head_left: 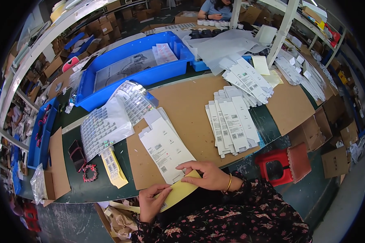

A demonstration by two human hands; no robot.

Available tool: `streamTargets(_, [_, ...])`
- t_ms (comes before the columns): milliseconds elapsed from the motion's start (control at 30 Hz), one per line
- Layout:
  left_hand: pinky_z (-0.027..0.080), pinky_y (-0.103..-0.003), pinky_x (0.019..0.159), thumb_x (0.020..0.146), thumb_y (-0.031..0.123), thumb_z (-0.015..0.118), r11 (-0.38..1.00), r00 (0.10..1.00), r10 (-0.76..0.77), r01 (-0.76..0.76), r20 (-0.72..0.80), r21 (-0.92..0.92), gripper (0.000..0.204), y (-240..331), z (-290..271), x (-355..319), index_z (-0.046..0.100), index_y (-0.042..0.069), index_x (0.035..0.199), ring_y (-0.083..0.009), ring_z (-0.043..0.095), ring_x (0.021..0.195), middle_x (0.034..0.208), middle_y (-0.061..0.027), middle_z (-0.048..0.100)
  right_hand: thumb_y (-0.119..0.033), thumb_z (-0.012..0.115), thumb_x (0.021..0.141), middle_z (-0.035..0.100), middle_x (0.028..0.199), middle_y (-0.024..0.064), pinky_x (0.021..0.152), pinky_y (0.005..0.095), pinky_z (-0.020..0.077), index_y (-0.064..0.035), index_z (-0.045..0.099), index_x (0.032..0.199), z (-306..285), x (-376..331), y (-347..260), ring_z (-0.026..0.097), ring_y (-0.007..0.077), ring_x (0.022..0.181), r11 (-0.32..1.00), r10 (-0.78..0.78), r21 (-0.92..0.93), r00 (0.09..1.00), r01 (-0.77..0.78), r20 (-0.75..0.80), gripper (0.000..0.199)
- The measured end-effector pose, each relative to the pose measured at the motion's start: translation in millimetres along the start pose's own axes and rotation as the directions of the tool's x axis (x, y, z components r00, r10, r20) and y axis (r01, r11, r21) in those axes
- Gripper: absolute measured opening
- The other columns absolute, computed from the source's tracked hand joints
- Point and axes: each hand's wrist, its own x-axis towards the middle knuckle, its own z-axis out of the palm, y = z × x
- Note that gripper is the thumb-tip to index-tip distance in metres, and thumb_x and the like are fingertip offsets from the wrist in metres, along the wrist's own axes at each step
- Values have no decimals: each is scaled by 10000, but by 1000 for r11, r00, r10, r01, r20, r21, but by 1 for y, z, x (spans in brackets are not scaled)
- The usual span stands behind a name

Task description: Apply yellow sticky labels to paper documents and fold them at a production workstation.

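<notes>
A brown cardboard sheet [190, 109] is spread over the dark green table [89, 186]. On it, white flat carton blanks [165, 148] are stacked. At the near edge, a glossy yellow sticker sheet [181, 191] is pinched by the left hand [152, 201] and right hand [207, 175], fingers closed on its edges.

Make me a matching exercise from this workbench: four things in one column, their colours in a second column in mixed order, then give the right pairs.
Things:
1. strip held in both hands
2. big tray at the back of the bench
3. plastic stool beside the bench
4. flat carton blanks stacked on the cardboard

Colours:
A. red
B. white
C. yellow
D. blue

Pairs: 1-C, 2-D, 3-A, 4-B
</notes>
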Motion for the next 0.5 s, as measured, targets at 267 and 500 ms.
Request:
streamTargets(267, [559,-214,761,986,46,796,999,998,33,-32,45,-20,160,3,1,1,780,-77,1087,-63,702,826,925,-58,803,-137,829,965,747,997,19,781,249,503,-96,719,1387,1,-1,-2,652,81,903,1000,-8,-24,1000,8,-26,438])
streamTargets(500, [536,-229,705,984,110,807,980,996,9,-27,90,197,161,6,-10,-5,805,-36,1052,-46,668,783,868,-33,795,-97,821,967,744,1022,3,810,239,512,-85,703,1402,5,-5,-5,650,67,941,1000,1,0,999,-1,-33,450])
